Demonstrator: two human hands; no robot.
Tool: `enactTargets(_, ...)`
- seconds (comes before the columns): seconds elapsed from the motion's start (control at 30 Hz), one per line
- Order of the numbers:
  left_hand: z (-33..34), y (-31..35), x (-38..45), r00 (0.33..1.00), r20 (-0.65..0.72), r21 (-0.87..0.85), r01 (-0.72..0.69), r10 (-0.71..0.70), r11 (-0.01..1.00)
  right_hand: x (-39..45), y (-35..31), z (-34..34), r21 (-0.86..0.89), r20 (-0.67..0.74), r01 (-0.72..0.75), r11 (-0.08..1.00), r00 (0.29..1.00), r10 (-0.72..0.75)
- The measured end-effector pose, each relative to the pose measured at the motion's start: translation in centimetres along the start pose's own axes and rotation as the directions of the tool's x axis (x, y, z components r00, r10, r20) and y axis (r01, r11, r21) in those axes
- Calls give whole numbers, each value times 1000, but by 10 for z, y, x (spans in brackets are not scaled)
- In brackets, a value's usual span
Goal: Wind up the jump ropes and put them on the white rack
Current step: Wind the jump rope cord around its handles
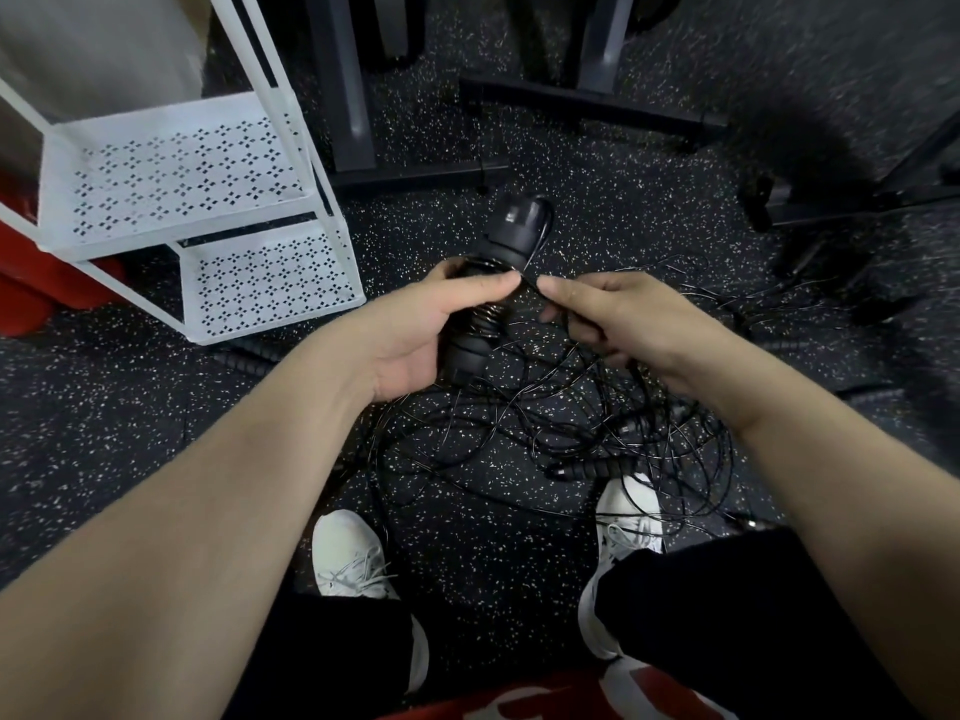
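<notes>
Currently, the white rack point(176, 200) stands at the left on the speckled floor point(104, 433), and both of its visible perforated shelves carry no rope, so no jump rope has been stored as far as this view shows. Just right of the rack, the left hand point(415, 330) grips a pair of black handles point(498, 262), fingers point(467, 291) curled around them, with several turns of cord already wrapped about the grip section. The right hand point(613, 314) pinches the free black cord point(527, 278) close to the handles, apparently feeding the next turn. Below and to the right, a tangle of loose cord point(571, 433) lies on the floor between the white shoes point(353, 553), with further ribbed handles point(587, 467) in it, so more than one rope likely remains. Judged progress: early; the first rope is partly wound, and untangling, winding and racking remain.
</notes>
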State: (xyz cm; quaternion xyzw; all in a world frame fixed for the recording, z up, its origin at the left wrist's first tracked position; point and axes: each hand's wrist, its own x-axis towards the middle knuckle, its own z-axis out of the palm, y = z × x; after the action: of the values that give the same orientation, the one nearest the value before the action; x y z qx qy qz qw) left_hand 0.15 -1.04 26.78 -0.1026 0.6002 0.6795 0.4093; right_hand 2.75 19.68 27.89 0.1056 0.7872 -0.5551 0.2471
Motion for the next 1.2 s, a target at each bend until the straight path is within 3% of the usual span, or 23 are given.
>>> enactTargets(0.13, 8, -2, 1, 996, 84, -81, -3, 10, 997, 0, -1, 0, 79, 19, 21, 997, 1000, -22)
enactTargets(0.37, 14, -1, 2, 998, 58, -220, -18, 32, 975, -1, 1, -5, 105, -8, 115, 988, 993, -115)
enactTargets(0.5, 12, 0, 2, 992, 114, -321, -12, 52, 947, -4, 3, -11, 46, 119, 196, 979, 973, -200)
enactTargets(0.63, 4, -1, 2, 983, 179, -354, 32, 34, 935, -2, 6, -20, 180, 195, 213, 960, 949, -247)
enactTargets(0.7, 1, 0, 0, 973, 227, -378, 49, 41, 924, -1, 7, -22, 183, 175, 204, 962, 956, -236)
enactTargets(0.83, -3, -2, -4, 924, 371, -438, 85, 94, 895, -1, 6, -27, -36, 119, 131, 991, 985, -125)
enactTargets(0.97, -6, -3, -5, 860, 485, -432, 75, 161, 899, -1, 9, -30, 129, 258, 99, 987, 957, -130)
enactTargets(1.07, -8, -2, -5, 838, 530, -332, 62, 132, 941, 0, 10, -27, -12, 177, 136, 991, 975, -131)
enactTargets(1.2, -6, -2, -7, 841, 537, -149, 24, 61, 988, 5, 12, -24, -243, -32, 30, 970, 999, -39)
